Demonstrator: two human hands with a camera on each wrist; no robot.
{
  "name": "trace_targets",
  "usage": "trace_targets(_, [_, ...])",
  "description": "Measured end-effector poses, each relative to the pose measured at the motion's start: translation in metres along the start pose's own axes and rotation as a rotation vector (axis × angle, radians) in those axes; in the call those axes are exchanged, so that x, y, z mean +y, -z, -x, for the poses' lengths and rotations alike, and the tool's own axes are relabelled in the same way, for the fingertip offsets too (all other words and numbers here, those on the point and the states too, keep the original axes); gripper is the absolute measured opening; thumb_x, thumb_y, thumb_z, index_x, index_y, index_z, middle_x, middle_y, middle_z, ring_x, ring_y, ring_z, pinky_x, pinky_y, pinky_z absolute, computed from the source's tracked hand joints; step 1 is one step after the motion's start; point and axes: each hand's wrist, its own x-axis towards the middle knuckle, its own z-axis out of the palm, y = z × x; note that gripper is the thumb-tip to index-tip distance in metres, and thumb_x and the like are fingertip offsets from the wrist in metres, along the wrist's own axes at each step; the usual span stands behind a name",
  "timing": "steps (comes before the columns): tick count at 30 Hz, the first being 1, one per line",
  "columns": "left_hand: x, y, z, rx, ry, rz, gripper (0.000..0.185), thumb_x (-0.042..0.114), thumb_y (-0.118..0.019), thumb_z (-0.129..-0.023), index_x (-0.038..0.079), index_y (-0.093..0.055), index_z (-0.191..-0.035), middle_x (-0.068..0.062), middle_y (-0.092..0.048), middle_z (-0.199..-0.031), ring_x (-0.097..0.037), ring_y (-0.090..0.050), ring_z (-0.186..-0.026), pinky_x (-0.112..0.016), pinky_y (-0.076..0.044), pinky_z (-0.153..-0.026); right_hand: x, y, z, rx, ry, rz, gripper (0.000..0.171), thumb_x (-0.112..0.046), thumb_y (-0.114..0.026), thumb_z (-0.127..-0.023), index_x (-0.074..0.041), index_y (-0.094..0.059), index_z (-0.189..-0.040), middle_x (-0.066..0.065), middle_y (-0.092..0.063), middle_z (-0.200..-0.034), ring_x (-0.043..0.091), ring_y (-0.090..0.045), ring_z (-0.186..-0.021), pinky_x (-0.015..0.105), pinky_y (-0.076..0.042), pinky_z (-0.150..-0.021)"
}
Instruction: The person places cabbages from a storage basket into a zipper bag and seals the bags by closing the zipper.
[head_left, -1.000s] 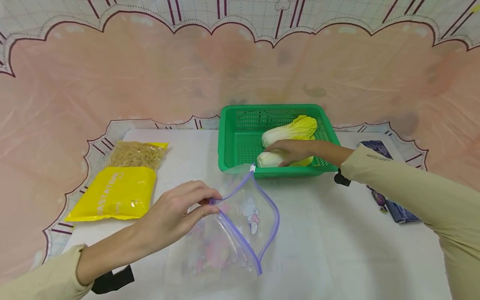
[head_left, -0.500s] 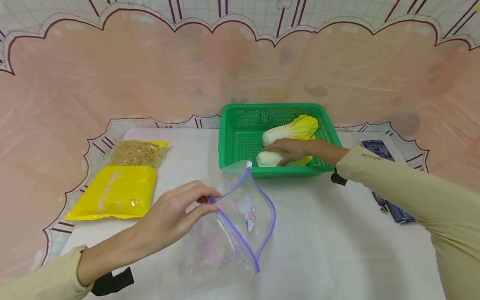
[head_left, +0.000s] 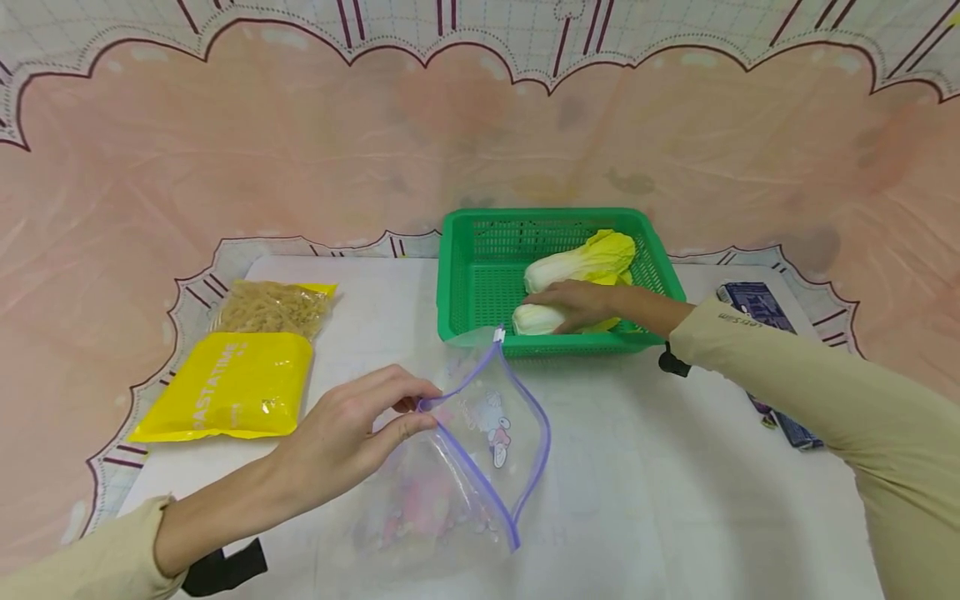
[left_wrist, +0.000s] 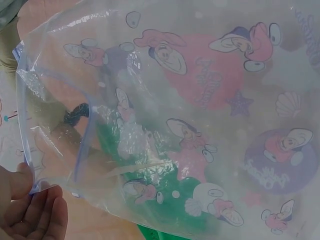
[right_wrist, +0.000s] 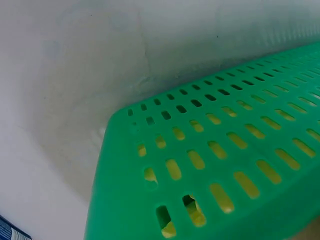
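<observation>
My left hand (head_left: 367,421) pinches the purple-edged rim of a clear zip bag (head_left: 450,508) between thumb and fingers. The bag's mouth gapes, its white slider at the far end. Cartoon prints cover the bag (left_wrist: 210,120) in the left wrist view. Inside the green basket (head_left: 445,283), my right hand (head_left: 577,302) grips the nearer napa cabbage (head_left: 536,320) from above, fingers curled over it. A second napa cabbage (head_left: 570,263) lies just behind. In the right wrist view only the basket's slotted wall (right_wrist: 210,165) shows, with yellow leaf behind the slots.
At the left lies a yellow pasta pack (head_left: 240,379) with clear-wrapped pasta (head_left: 273,308) behind it. A dark blue patterned item (head_left: 753,304) sits at the right, partly covered by the right sleeve (head_left: 795,383). White cloth (head_left: 637,483) covers the table.
My right fingers have sunk slightly lower around the nearer cabbage. The bag's mouth has shifted slightly left, while the left hand has stayed nearly still.
</observation>
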Motion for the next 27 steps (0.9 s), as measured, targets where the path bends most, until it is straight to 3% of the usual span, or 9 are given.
trace_targets(4, [0.0, 0.0, 0.001, 0.012, -0.008, -0.013, 0.026, 0.01, -0.077, -0.08, 0.013, -0.068, -0.105, 0.012, -0.066, -0.094, -0.001, -0.061, -0.083, -0.017, -0.056, -0.078, 0.001, 0.002, 0.002, 0.004, -0.023, 0.028, 0.064, -0.021, -0.072, -0.087, -0.005, -0.045, -0.143, 0.022, -0.055, -0.13, 0.035, -0.053, -0.115, 0.051, -0.046, -0.1])
trace_targets(7, [0.0, 0.0, 0.001, 0.02, -0.018, -0.016, 0.027, 0.01, -0.078, -0.08, 0.013, -0.068, -0.105, 0.012, -0.066, -0.094, -0.001, -0.061, -0.083, -0.017, -0.056, -0.078, 0.0, 0.005, 0.005, 0.037, -0.043, 0.04, 0.065, -0.029, -0.073, -0.086, -0.012, -0.048, -0.143, 0.017, -0.059, -0.121, 0.027, -0.056, -0.101, 0.043, -0.051, -0.088])
trace_targets(12, [-0.001, -0.001, 0.002, 0.026, -0.031, -0.018, 0.028, 0.009, -0.078, -0.079, 0.013, -0.068, -0.106, 0.011, -0.066, -0.094, -0.002, -0.061, -0.083, -0.017, -0.056, -0.078, -0.008, 0.02, 0.012, 0.146, -0.076, -0.062, 0.069, -0.04, -0.076, -0.082, -0.022, -0.049, -0.143, 0.011, -0.058, -0.115, 0.02, -0.052, -0.091, 0.03, -0.046, -0.073])
trace_targets(20, [-0.002, -0.002, 0.004, 0.02, -0.007, -0.018, 0.028, 0.01, -0.078, -0.08, 0.012, -0.068, -0.106, 0.011, -0.066, -0.094, -0.001, -0.06, -0.083, -0.018, -0.056, -0.077, -0.036, 0.048, 0.035, 0.316, -0.111, -0.144, 0.066, -0.038, -0.073, -0.084, -0.031, -0.047, -0.143, 0.007, -0.053, -0.115, 0.019, -0.049, -0.091, 0.031, -0.043, -0.071])
trace_targets(27, [-0.003, -0.001, 0.005, 0.018, -0.002, -0.029, 0.028, 0.01, -0.078, -0.079, 0.011, -0.068, -0.106, 0.01, -0.067, -0.094, -0.001, -0.061, -0.082, -0.017, -0.056, -0.076, -0.068, 0.062, 0.061, 0.462, 0.027, -0.181, 0.066, -0.025, -0.078, -0.079, -0.025, -0.053, -0.14, 0.003, -0.054, -0.115, 0.016, -0.05, -0.092, 0.029, -0.046, -0.07])
